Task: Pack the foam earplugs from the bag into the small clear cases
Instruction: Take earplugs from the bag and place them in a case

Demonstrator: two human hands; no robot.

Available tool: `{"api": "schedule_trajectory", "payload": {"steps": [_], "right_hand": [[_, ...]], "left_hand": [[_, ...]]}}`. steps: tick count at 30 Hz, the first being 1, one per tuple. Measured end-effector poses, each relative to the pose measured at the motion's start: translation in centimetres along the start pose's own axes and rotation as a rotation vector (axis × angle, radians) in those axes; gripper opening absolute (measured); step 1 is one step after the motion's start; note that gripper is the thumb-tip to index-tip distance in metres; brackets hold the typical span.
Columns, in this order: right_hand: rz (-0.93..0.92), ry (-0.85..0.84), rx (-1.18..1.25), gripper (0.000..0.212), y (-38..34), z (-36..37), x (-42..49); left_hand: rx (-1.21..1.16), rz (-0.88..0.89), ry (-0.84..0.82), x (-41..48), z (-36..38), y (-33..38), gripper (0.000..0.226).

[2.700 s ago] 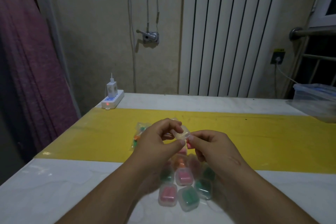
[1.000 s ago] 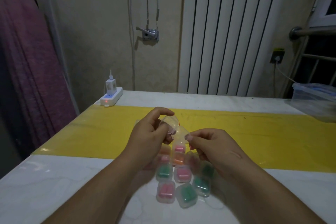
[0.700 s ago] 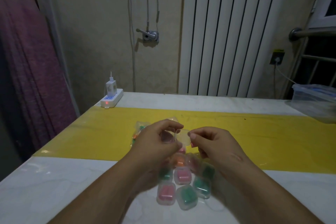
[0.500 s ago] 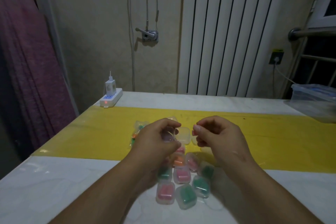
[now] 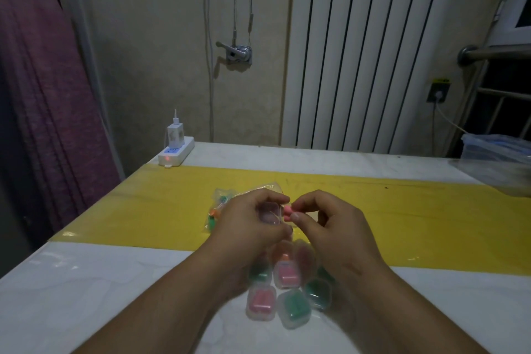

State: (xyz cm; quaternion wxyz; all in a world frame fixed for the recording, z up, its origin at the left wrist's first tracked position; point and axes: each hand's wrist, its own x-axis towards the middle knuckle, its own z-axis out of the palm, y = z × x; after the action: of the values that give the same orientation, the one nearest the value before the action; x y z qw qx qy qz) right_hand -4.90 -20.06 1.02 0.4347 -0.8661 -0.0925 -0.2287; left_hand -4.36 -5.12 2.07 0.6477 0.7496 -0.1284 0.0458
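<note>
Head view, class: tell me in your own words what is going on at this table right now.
A person is packing earplugs. The left hand holds a small clear case above the table, and the right hand pinches a pink earplug right beside it, not yet inside. The bag of loose earplugs lies behind the left hand on the yellow strip. Filled cases, pink and green, lie grouped nearer the person.

1. No word, brand or number can be read from where I stand.
2. The yellow-and-black sticker (image 5: 439, 80) above the wall socket (image 5: 437, 94) is too small to make out.
3. The power strip (image 5: 175, 153) has a blue panel whose markings are blurred.
4. The clear cases (image 5: 287, 274) show no legible print.
</note>
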Motion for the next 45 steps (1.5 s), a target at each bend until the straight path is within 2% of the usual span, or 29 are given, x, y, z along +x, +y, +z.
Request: {"api": "schedule_trajectory", "payload": {"steps": [4, 9, 11, 16, 21, 25, 28, 31, 35, 43, 45], "right_hand": [[-0.074, 0.059, -0.090, 0.004, 0.2, 0.2, 0.1], [-0.013, 0.060, -0.114, 0.011, 0.6, 0.5, 0.4], [0.011, 0.071, -0.051, 0.005, 0.5, 0.6, 0.3], [0.123, 0.069, 0.100, 0.019, 0.4, 0.5, 0.2], [0.240, 0.017, 0.337, 0.016, 0.3, 0.5, 0.4], [0.273, 0.074, 0.436, 0.009, 0.4, 0.3, 0.6], [0.298, 0.090, 0.496, 0.010, 0.3, 0.2, 0.5], [0.301, 0.080, 0.508, 0.011, 0.2, 0.2, 0.5], [0.312, 0.076, 0.489, 0.010, 0.0, 0.0, 0.5], [0.337, 0.036, 0.579, 0.009, -0.6, 0.1, 0.2], [0.344, 0.035, 0.592, 0.009, -0.6, 0.1, 0.2]], "left_hand": [[0.032, 0.013, 0.011, 0.4, -0.2, -0.4, 0.040], [0.027, -0.017, 0.020, 0.8, -0.4, -0.7, 0.041], [0.018, -0.030, 0.025, 0.7, -0.3, -0.8, 0.042], [-0.014, -0.063, 0.009, 0.7, -0.4, -1.0, 0.045], [-0.197, -0.125, -0.025, 0.2, -0.2, -0.7, 0.060], [-0.323, -0.171, -0.057, 0.7, -0.9, -0.5, 0.021], [-0.378, -0.171, -0.076, 1.2, -1.1, -0.4, 0.008], [-0.359, -0.134, -0.137, 1.2, -1.3, -0.9, 0.021], [-0.312, -0.100, -0.161, 1.3, -1.6, -1.6, 0.017], [-0.260, -0.062, -0.137, 1.2, -1.6, -1.4, 0.034], [-0.221, -0.077, -0.136, 1.2, -1.6, -1.5, 0.031]]}}
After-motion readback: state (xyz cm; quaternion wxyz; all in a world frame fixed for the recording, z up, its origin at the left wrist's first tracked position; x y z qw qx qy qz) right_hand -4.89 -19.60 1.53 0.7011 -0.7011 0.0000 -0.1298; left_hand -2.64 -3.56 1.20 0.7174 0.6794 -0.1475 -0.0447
